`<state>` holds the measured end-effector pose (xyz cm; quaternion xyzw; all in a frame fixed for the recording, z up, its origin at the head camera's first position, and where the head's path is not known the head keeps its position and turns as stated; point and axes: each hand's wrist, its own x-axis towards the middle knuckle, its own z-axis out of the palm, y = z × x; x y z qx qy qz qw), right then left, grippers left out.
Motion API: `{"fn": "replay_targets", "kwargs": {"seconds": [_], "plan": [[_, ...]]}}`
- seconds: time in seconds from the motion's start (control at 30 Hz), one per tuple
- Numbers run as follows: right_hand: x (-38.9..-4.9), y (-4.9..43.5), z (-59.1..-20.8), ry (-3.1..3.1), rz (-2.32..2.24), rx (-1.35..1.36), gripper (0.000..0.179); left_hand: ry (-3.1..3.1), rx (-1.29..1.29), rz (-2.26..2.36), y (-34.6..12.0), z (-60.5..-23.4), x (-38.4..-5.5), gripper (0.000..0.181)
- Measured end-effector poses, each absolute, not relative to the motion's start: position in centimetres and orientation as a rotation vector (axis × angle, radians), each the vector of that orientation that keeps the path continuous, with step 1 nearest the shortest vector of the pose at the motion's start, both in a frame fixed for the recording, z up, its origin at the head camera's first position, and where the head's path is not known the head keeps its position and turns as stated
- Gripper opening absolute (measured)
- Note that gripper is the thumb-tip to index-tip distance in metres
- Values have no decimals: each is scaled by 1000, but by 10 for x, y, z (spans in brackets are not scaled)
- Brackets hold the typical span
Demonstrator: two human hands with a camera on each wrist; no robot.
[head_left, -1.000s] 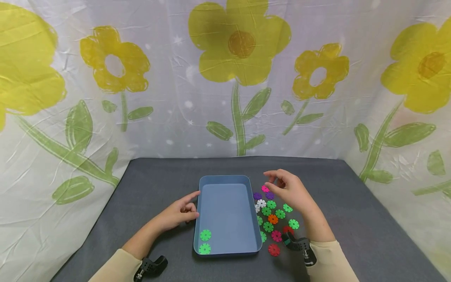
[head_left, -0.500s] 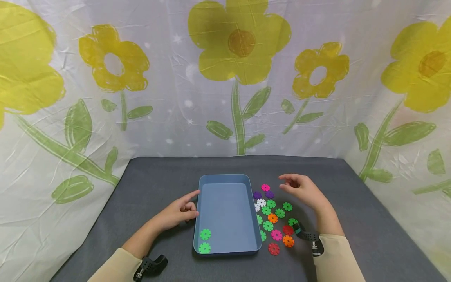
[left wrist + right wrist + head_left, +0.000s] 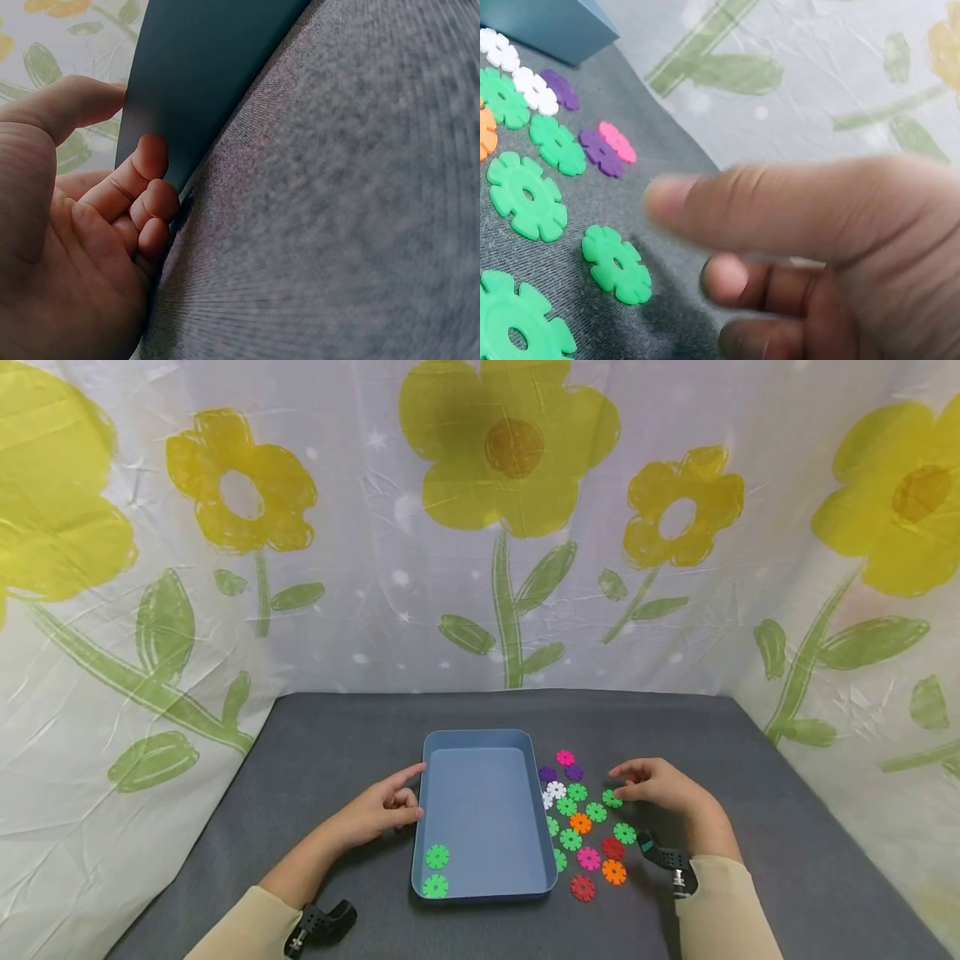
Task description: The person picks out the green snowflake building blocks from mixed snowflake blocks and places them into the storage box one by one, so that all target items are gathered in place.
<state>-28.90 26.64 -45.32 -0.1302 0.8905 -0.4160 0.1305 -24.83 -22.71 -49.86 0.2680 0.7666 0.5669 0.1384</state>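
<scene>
A blue-grey tray (image 3: 487,818) lies on the cloth, with two green notched plastic discs (image 3: 437,857) at its near left corner. My left hand (image 3: 382,806) touches the tray's left wall with the index fingertip and thumb, its other fingers bent, as the left wrist view also shows. Right of the tray, my right hand (image 3: 667,789) hovers at a green notched disc (image 3: 616,265). Thumb and index finger are apart, and the hand holds nothing. In the right wrist view that disc lies flat on the cloth, just left of the thumb and fingers.
Several more notched discs lie right of the tray, among them a pink disc (image 3: 565,758), a white disc (image 3: 556,790), an orange disc (image 3: 614,872) and a red disc (image 3: 582,888). A flower-printed curtain (image 3: 360,568) stands behind the dark grey cloth (image 3: 360,718).
My right hand has moved right and toward me, from above the pink disc to the green disc at the pile's right. An orange disc has come into view. The left hand stays on the tray.
</scene>
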Motion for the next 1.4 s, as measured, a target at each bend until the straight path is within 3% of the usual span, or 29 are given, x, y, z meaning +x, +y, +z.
{"fn": "replay_targets", "kwargs": {"seconds": [0.5, 1.1, 1.4], "plan": [[-286, 260, -464, 2616, -1053, -350, 26, 2226, 728, 1623, -227, -502, -243, 78], [-295, 253, -475, 2800, -932, -302, 26, 2228, 793, 1609, -226, -497, -248, 77], [-293, 245, -450, 2877, -940, -349, 25, 2214, 801, 1627, -225, -495, -248, 77]]}}
